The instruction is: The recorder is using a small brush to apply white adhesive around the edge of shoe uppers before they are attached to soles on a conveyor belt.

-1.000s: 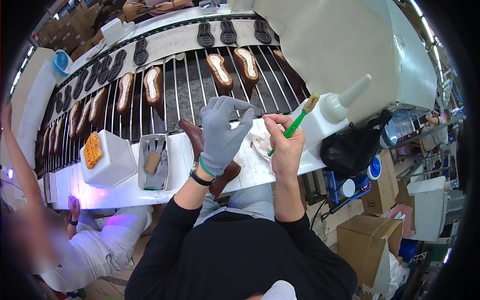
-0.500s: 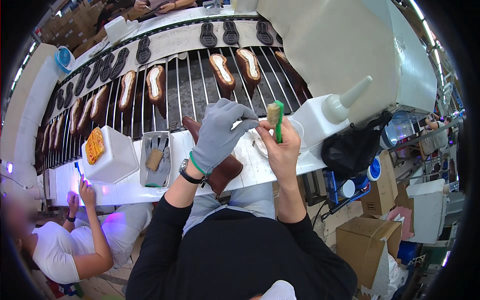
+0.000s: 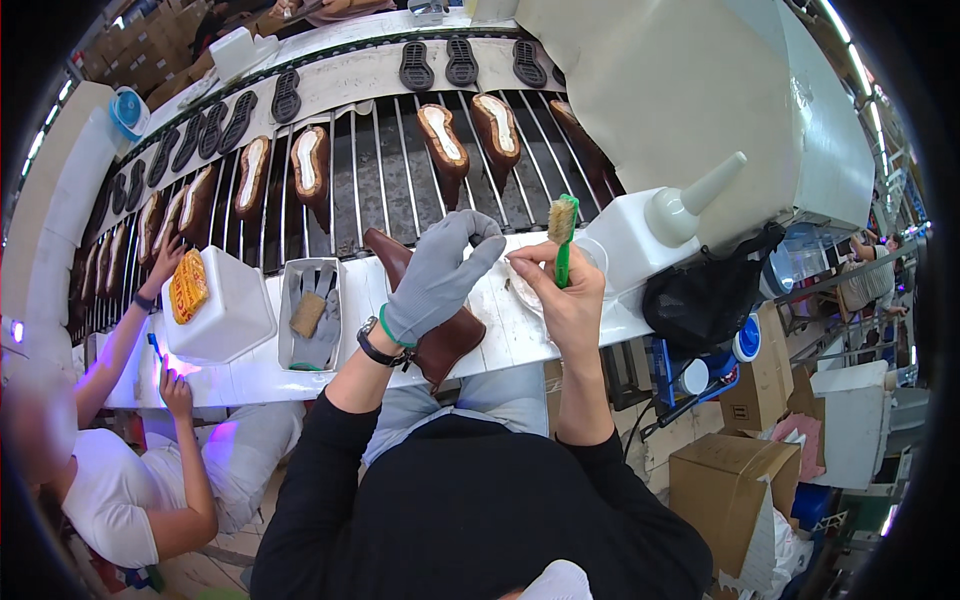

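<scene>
The white bench [image 3: 512, 337] lies before me. The brown boot [image 3: 452, 345] crosses its near edge beneath my gloved left hand [image 3: 440, 268]: fingers curled; whether they grip anything, I cannot tell. My right hand [image 3: 570, 300] grasps the green brush [image 3: 563, 240].

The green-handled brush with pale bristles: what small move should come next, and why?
Perhaps tip the green-handled, pale-bristled brush head-down toward the brown leather boot: the bare right hand holds it head-up, apart from the boot, which lies below the gray-gloved left hand.
</scene>
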A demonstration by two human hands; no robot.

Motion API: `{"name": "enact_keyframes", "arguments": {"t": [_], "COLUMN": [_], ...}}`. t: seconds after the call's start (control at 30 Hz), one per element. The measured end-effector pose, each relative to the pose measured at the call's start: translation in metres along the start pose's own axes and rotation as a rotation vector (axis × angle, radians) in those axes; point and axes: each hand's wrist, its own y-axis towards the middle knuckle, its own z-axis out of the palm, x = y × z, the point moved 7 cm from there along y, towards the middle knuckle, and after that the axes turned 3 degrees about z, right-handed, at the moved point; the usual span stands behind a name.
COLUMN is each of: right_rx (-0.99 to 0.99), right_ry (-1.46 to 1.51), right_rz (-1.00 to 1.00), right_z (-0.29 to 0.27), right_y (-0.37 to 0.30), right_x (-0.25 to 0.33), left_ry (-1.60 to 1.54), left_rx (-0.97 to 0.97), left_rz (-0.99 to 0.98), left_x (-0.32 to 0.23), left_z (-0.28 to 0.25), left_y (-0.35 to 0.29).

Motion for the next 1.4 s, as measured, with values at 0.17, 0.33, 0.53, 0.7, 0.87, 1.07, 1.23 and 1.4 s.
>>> {"name": "enact_keyframes", "arguments": {"t": [0.17, 0.33, 0.53, 0.7, 0.87, 1.07, 1.23, 1.4], "right_rx": [-0.014, 0.051, 0.128, 0.146, 0.214, 0.207, 0.181, 0.085], "right_ry": [0.009, 0.056, 0.031, -0.029, -0.005, 0.124, 0.219, 0.414], "right_rz": [-0.012, -0.035, -0.053, -0.103, -0.059, 0.039, 0.111, 0.292], "right_z": [-0.005, -0.006, -0.004, -0.002, 0.001, -0.002, -0.006, -0.013], "right_y": [0.001, 0.002, 0.001, -0.001, -0.002, -0.001, -0.001, -0.003], "right_x": [-0.003, -0.008, -0.008, -0.003, -0.006, -0.014, -0.016, -0.025], "left_ry": [0.056, 0.307, 0.428, 0.509, 0.545, 0.49, 0.477, 0.45], "left_rx": [-0.043, -0.14, 0.064, 0.099, 0.138, 0.141, 0.064, -0.001], "left_rz": [0.01, 0.133, 0.253, 0.301, 0.343, 0.295, 0.28, 0.254], "left_x": [-0.004, -0.021, -0.043, -0.048, -0.048, -0.049, -0.048, -0.046], "left_z": [-0.004, -0.017, -0.006, -0.001, 0.0, -0.002, -0.007, -0.011], "left_y": [0.0, 0.002, -0.001, -0.002, -0.001, 0.0, 0.0, -0.002]}}
